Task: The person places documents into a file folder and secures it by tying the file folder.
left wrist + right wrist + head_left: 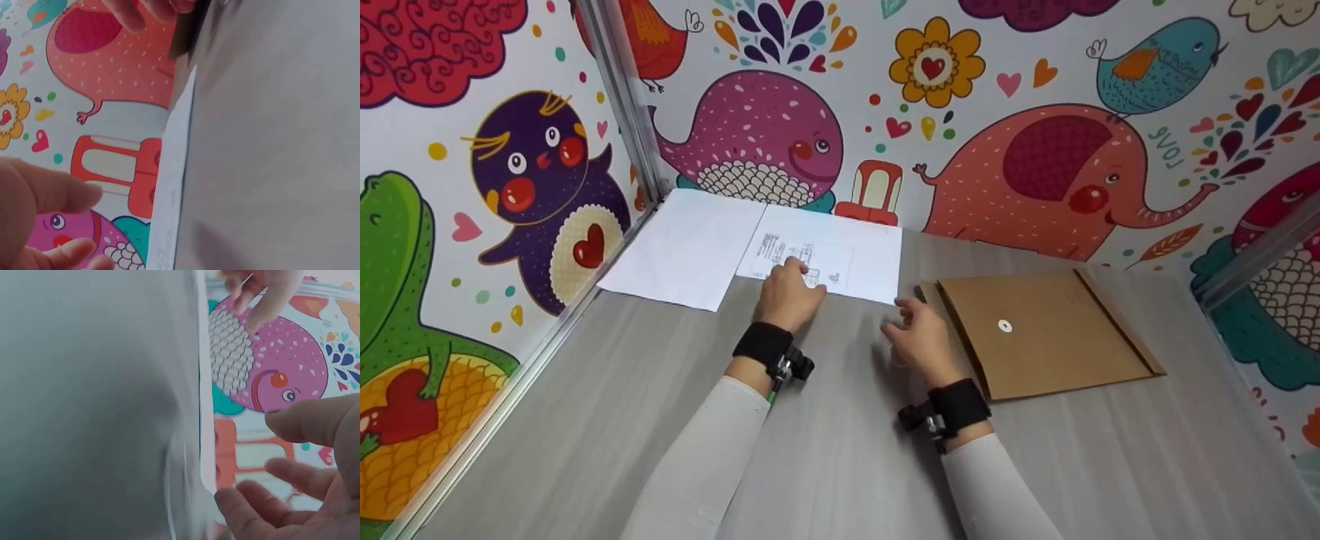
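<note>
My left hand is over the near edge of a printed sheet, its fingers apart and holding nothing. In the left wrist view, the thumb and fingers show above the level of the sheet. Beside the sheet's near right corner is my right hand, fingers loosely bent, nothing between them. To its right lies a brown kraft document folder with a white round button. A thin pale strand runs below the right hand in the right wrist view.
A blank white sheet lies left of the printed one, their edges meeting. The grey wood-grain table ends at cartoon-printed walls at the back and sides. Black straps with small cameras sit on both wrists.
</note>
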Available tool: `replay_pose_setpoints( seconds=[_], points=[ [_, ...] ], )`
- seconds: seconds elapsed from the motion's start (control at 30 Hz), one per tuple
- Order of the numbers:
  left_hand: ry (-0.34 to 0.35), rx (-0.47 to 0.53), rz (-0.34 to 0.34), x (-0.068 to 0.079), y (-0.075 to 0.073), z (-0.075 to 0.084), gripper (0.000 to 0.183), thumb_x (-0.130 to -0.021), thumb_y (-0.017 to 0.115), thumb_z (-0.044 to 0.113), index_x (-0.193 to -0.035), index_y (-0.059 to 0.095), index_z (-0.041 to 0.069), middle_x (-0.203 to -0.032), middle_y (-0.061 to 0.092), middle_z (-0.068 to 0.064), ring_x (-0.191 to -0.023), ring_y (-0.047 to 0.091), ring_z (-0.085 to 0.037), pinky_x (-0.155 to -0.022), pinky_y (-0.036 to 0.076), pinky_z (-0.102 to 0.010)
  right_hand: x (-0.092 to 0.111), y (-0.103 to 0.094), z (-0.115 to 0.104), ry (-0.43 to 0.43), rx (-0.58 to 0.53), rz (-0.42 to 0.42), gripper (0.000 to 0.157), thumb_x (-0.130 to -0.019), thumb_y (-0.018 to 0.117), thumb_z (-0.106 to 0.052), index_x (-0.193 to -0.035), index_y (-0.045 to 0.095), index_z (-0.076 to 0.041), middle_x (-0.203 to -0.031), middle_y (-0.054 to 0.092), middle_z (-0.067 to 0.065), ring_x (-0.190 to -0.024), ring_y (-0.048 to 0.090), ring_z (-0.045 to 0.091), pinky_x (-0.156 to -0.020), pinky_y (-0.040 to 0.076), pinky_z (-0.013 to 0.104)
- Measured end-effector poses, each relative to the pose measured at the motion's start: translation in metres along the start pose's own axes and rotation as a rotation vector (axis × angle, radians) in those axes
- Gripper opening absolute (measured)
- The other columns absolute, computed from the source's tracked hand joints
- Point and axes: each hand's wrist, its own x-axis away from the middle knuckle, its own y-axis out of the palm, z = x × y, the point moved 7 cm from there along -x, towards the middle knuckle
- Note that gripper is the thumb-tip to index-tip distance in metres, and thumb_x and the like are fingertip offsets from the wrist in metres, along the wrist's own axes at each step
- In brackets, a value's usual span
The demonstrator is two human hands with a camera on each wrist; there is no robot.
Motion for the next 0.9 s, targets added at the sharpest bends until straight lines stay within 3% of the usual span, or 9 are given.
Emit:
replay_pose_setpoints(
  seconds=[0.2,0.43,0.57,0.67,0.8,0.9],
  points=[
    [-0.060,-0.065,0.038,-0.024,-0.005,-0.017,0.064,-0.082,0.075,0.040,-0.134,0.050,0.012,-0.130,0.050,-0.022,-0.120,0.046,-0.039,-0.098,0.042,-0.049,-0.023,0.019,0.009,0.202,-0.250,0.047,0.060,-0.089,0.072,-0.026,-0.141,0.051,-0.005,-0.146,0.049,0.021,-0.137,0.047,0.034,-0.110,0.043,0.050],
    [-0.074,-0.093,-0.109,-0.033,0.003,-0.034,0.081,-0.083,0.073,0.041,-0.147,0.039,0.005,-0.133,0.046,-0.023,-0.122,0.043,-0.041,-0.104,0.039,-0.051,-0.039,0.018,0.029,0.292,-0.355,0.006,0.066,-0.092,0.068,-0.022,-0.147,0.040,0.000,-0.150,0.044,0.023,-0.137,0.046,0.034,-0.112,0.042,0.047],
    [-0.034,-0.178,-0.183,-0.031,0.008,-0.037,0.064,-0.085,0.067,0.041,-0.135,0.054,0.003,-0.125,0.053,-0.020,-0.120,0.044,-0.037,-0.105,0.036,-0.050,-0.044,0.017,0.036,0.300,-0.404,-0.046,0.065,-0.092,0.066,-0.017,-0.146,0.038,0.006,-0.147,0.045,0.024,-0.132,0.049,0.034,-0.110,0.044,0.046],
    [0.031,-0.262,-0.198,-0.028,0.009,-0.033,0.050,-0.086,0.063,0.040,-0.119,0.064,0.002,-0.116,0.060,-0.018,-0.116,0.049,-0.036,-0.104,0.035,-0.051,-0.047,0.016,0.032,0.282,-0.342,-0.066,0.066,-0.091,0.067,-0.019,-0.145,0.040,0.007,-0.144,0.048,0.024,-0.131,0.050,0.034,-0.110,0.044,0.045],
    [0.076,-0.309,-0.155,-0.027,0.005,-0.026,0.050,-0.088,0.061,0.039,-0.118,0.064,-0.001,-0.114,0.064,-0.021,-0.114,0.056,-0.040,-0.103,0.039,-0.052,-0.051,0.019,0.024,0.281,-0.309,-0.071,0.064,-0.089,0.068,-0.021,-0.142,0.045,0.006,-0.134,0.057,0.023,-0.119,0.058,0.030,-0.099,0.051,0.039],
    [0.070,-0.291,-0.122,-0.026,0.001,-0.023,0.056,-0.088,0.062,0.044,-0.122,0.062,-0.001,-0.117,0.065,-0.022,-0.114,0.059,-0.041,-0.099,0.045,-0.051,-0.052,0.023,0.022,0.320,-0.396,-0.067,0.050,-0.090,0.068,-0.021,-0.130,0.054,0.005,-0.109,0.065,0.013,-0.090,0.062,0.020,-0.077,0.053,0.028]
  ],
)
